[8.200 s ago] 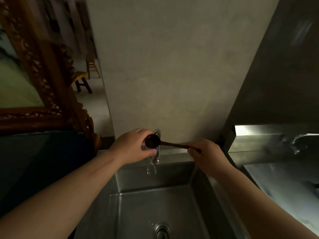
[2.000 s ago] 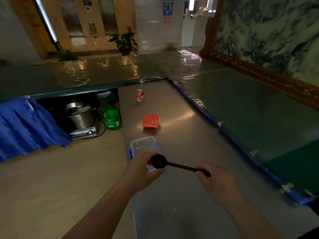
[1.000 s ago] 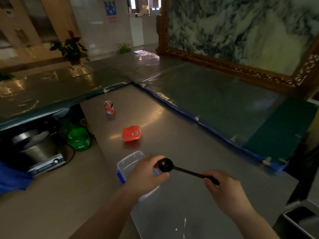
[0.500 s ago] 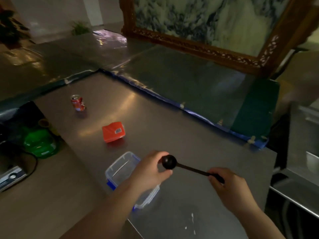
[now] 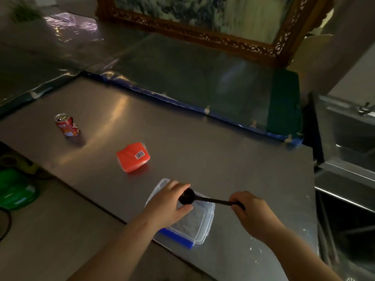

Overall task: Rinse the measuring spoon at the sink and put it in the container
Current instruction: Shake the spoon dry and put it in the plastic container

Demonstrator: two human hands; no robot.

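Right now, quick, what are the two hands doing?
Left hand: closed around the bowl end of the measuring spoon, above the clear container.
Right hand: closed on the spoon's handle end.

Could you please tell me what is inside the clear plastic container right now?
The container looks empty; the measuring spoon sits above it, held by both hands. The left hand covers its near-left part.

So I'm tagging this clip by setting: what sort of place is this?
Probably a commercial kitchen or service counter in a large hall. A long stainless steel counter adjoins a steel sink, and a big painting in a carved wooden frame stands behind, which looks more like a lobby than a home.
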